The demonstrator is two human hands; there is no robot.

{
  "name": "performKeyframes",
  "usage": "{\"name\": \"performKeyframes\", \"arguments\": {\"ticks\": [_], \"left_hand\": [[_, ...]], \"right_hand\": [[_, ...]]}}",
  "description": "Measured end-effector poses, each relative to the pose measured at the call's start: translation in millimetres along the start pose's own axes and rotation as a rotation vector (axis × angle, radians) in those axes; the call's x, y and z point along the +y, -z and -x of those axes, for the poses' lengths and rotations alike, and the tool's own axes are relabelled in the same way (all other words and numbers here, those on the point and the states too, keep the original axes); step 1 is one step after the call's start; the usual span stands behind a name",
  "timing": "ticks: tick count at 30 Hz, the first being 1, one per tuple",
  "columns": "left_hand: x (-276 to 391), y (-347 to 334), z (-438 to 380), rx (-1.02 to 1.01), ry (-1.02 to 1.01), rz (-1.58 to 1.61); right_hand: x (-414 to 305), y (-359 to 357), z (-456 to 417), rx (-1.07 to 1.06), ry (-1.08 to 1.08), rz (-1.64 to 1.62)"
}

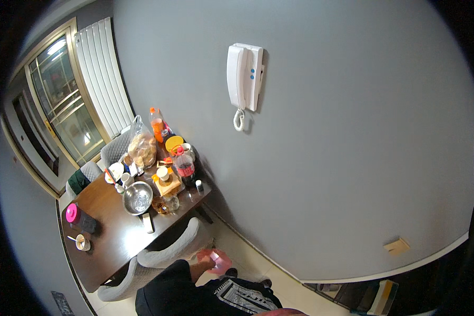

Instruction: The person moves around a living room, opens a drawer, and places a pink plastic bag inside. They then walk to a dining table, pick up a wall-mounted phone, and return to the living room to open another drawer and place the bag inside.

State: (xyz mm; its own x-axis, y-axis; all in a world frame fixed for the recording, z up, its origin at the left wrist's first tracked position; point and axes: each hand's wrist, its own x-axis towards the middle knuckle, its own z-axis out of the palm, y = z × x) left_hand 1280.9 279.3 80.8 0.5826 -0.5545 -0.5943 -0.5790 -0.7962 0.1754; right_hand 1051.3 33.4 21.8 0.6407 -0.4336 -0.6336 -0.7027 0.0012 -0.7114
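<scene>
My left hand (209,263) is low in the picture, beside the pale chair, with a translucent pink plastic bag (222,261) at its fingers. The hand looks closed on the bag, which hangs over the tiled floor near my shoes. A small white patch shows at the bag. Of my right arm only a bit of skin appears at the bottom edge; my right hand is out of view.
A dark wooden table (110,215) bears a steel bowl (138,198), a cola bottle (185,168), a bag of bread (142,149) and a pink-lidded jug (81,218). Grey chairs (177,251) stand around it. A white intercom handset (237,77) hangs on the grey wall.
</scene>
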Motion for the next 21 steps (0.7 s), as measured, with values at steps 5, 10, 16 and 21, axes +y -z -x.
{"name": "performKeyframes", "arguments": {"ticks": [5,10,16,21], "left_hand": [[21,-4,-17,0.039,-0.048,0.103],[31,7,-20,0.077,-0.023,0.156],[32,5,-16,0.095,-0.008,0.207],[14,-8,-10,0.11,0.027,0.232]], "right_hand": [[-79,-6,-23,-0.137,0.2,0.036],[-156,-52,-15,-0.363,0.389,0.033],[-206,-116,20,-0.606,0.525,0.021],[-216,-138,37,-0.687,0.568,0.028]]}}
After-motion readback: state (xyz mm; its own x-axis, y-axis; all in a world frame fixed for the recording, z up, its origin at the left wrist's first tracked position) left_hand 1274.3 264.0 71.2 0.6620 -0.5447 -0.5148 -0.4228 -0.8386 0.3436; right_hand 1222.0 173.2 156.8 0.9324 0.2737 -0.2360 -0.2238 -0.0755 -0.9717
